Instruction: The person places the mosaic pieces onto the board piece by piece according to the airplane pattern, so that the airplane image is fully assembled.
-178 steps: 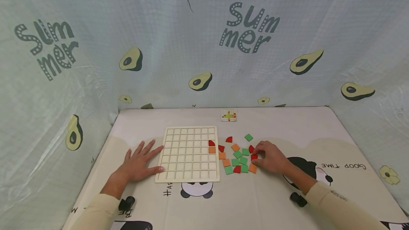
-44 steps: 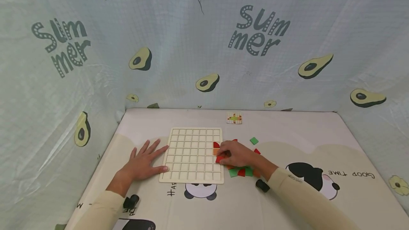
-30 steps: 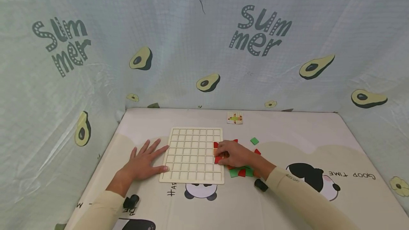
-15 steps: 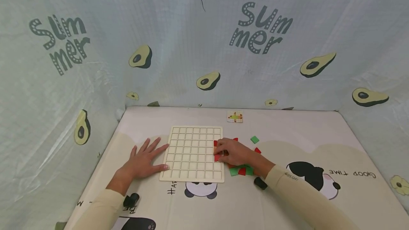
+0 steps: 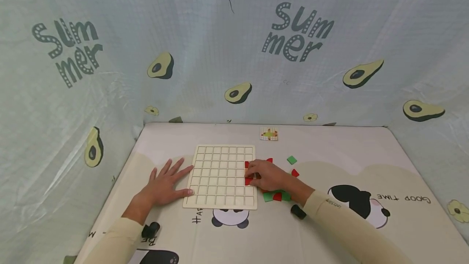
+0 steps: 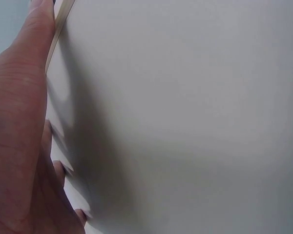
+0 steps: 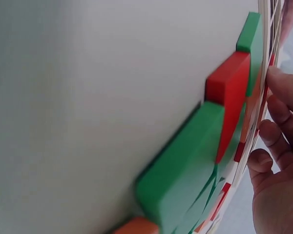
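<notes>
The cream grid board [image 5: 220,176] lies flat on the table in the head view. My left hand [image 5: 161,186] rests with fingers spread at its left edge, index fingertip and thumb touching the rim. At the right edge, my right hand [image 5: 267,175] has curled fingers and pinches a red quarter-round tile [image 5: 248,181] in the rightmost column. Another red tile [image 5: 247,164] sits higher in that column; the orange tile between them is mostly hidden by my fingers. In the right wrist view, my right hand [image 7: 283,131] reaches over the board's rim beside green tiles [image 7: 190,156] and a red tile [image 7: 229,92].
Loose green, red and orange tiles lie right of the board, partly under my right forearm. A green tile [image 5: 291,160] and a red tile [image 5: 295,172] lie farther right. A small pattern card [image 5: 269,134] lies near the back edge. A printed cloth covers the table.
My right hand went from the loose tiles to the board's right column, bringing a red tile into it. Over the last second it has shifted only slightly. My left hand keeps its place.
</notes>
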Demonstrator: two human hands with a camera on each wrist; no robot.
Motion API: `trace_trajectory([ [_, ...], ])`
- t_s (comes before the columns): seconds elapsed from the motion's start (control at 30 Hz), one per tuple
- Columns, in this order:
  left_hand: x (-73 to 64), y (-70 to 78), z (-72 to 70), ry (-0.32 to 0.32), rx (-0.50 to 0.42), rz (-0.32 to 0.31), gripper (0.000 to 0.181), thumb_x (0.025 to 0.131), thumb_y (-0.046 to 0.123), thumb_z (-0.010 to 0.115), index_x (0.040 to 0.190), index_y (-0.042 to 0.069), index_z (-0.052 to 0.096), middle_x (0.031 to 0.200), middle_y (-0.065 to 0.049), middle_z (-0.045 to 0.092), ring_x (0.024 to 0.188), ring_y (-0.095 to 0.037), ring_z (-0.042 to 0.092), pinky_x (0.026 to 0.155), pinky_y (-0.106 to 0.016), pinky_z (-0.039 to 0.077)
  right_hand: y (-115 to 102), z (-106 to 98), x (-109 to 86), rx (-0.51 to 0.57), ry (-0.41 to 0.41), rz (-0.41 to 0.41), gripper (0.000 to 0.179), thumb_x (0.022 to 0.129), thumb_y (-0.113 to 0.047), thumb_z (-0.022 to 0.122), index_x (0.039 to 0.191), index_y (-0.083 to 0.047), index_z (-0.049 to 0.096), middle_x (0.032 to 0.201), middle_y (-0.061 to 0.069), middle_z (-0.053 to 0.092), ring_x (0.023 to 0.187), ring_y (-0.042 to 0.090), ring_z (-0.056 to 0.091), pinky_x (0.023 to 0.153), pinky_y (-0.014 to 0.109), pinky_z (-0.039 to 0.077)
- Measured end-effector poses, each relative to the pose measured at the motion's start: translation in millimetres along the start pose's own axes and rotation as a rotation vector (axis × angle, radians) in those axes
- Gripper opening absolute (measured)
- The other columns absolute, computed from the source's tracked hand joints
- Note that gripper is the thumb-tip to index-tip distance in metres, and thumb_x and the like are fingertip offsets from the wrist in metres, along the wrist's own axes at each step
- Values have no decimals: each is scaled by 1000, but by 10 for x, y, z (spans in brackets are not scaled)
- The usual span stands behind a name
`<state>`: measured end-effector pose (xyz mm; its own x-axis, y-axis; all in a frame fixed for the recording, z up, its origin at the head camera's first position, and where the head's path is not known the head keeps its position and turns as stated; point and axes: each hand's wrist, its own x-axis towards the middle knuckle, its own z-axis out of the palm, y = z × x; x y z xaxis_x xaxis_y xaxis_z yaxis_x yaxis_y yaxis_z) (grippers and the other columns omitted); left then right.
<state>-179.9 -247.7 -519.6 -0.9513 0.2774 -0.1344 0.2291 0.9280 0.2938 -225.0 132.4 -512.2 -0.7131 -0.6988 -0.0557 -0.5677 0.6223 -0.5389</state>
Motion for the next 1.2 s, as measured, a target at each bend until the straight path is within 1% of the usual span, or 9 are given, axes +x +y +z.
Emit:
trace_trajectory([
  [0.13, -1, 23, -11, 1, 13, -1, 85, 88, 71, 67, 159, 30, 44, 174, -13, 26, 159, -52, 16, 117, -83, 11, -38, 0, -7, 1, 4, 5, 21, 97, -16, 74, 117, -12, 79, 118, 0, 70, 105, 14, 56, 89, 28, 54],
  [0.27, -3, 33, -15, -5, 15, -6, 85, 88, 70, 67, 159, 30, 43, 174, -12, 25, 159, -52, 16, 117, -83, 11, -31, -33, -35, 33, 8, 22, 20, 97, -14, 73, 116, -12, 79, 118, -1, 69, 105, 13, 56, 88, 27, 54],
  [0.43, -1, 53, -21, -8, 18, -7, 84, 89, 69, 67, 159, 29, 43, 174, -13, 25, 159, -52, 16, 117, -83, 11, 68, -134, -101, 82, 46, 37, 17, 97, -11, 72, 111, -14, 80, 108, -6, 69, 96, 11, 56, 81, 24, 53],
  [0.5, -7, 67, -33, -9, 18, -6, 84, 89, 69, 67, 159, 29, 44, 174, -13, 26, 159, -52, 16, 117, -83, 12, 117, -178, -135, 75, 63, 37, 15, 96, -11, 73, 108, -15, 81, 103, -8, 69, 92, 10, 56, 80, 24, 53],
  [0.63, -21, 82, -52, -10, 15, -4, 85, 89, 69, 67, 159, 27, 44, 173, -14, 27, 159, -53, 17, 116, -83, 12, 220, -245, -221, 69, 81, 52, 13, 94, -11, 75, 105, -14, 81, 102, -6, 72, 91, 9, 57, 79, 24, 54],
  [0.83, -27, 75, -54, -11, 30, -4, 84, 90, 68, 66, 159, 27, 44, 173, -14, 27, 158, -53, 18, 116, -83, 13, 318, -293, -342, 83, 82, 112, 16, 93, -12, 76, 109, -13, 80, 103, -5, 71, 94, 11, 57, 82, 27, 54],
  [0.93, -27, 79, -63, -8, 33, -3, 83, 90, 68, 66, 159, 26, 44, 173, -14, 27, 158, -53, 18, 116, -83, 14, 321, -276, -368, 89, 98, 143, 16, 92, -16, 79, 108, -13, 79, 101, -5, 70, 94, 12, 57, 81, 27, 54],
  [1.07, -34, 97, -78, -11, 28, -2, 83, 90, 66, 68, 158, 25, 45, 172, -15, 28, 157, -54, 19, 116, -83, 13, 271, -198, -366, 109, 120, 209, 18, 91, -23, 81, 106, -13, 79, 94, -5, 67, 90, 13, 56, 77, 27, 51],
  [1.2, -37, 108, -69, -19, 20, -6, 84, 89, 66, 68, 159, 26, 44, 173, -15, 27, 158, -54, 18, 116, -83, 13, 221, -84, -346, 68, 132, 254, 22, 89, -28, 84, 104, -13, 79, 93, -7, 67, 87, 11, 55, 77, 27, 51],
])
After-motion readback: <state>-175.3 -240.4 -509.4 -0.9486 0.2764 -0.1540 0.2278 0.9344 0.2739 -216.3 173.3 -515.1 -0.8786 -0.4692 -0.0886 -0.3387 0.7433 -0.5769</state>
